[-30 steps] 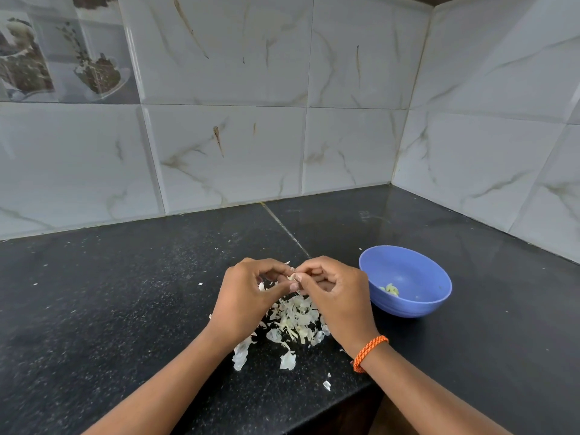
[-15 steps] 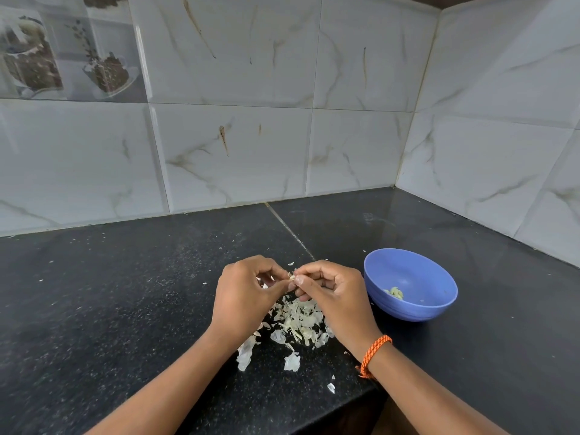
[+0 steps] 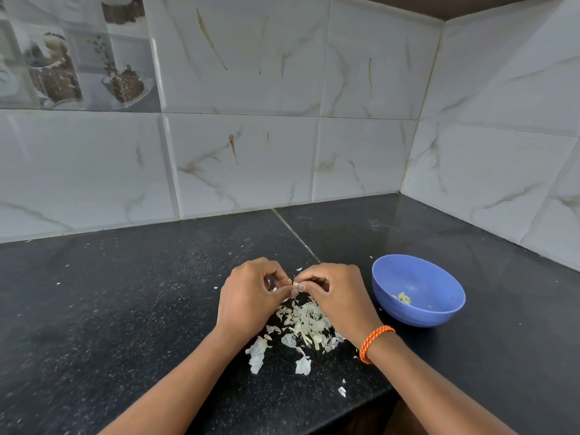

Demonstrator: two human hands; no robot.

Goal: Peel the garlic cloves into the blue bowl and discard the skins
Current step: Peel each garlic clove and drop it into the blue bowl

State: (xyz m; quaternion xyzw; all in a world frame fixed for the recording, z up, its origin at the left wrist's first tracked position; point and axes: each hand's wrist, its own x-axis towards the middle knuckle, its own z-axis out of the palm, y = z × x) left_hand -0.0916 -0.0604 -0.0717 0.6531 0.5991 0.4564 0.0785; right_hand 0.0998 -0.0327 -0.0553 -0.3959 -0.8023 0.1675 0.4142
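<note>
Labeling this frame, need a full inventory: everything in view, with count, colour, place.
bowl: one, blue, on the counter right of the hands
peeled garlic: a few pale pieces, inside the bowl
skins: one loose pile, whitish, on the counter below the hands
counter: one, black speckled
wall tiles: white marbled, behind and right
clove: one, pale, pinched between both hands
bracelet: one, orange, right wrist
left hand: one
right hand: one

Bowl (image 3: 439, 315) right of skins (image 3: 306, 321) on counter (image 3: 125, 309).
</note>
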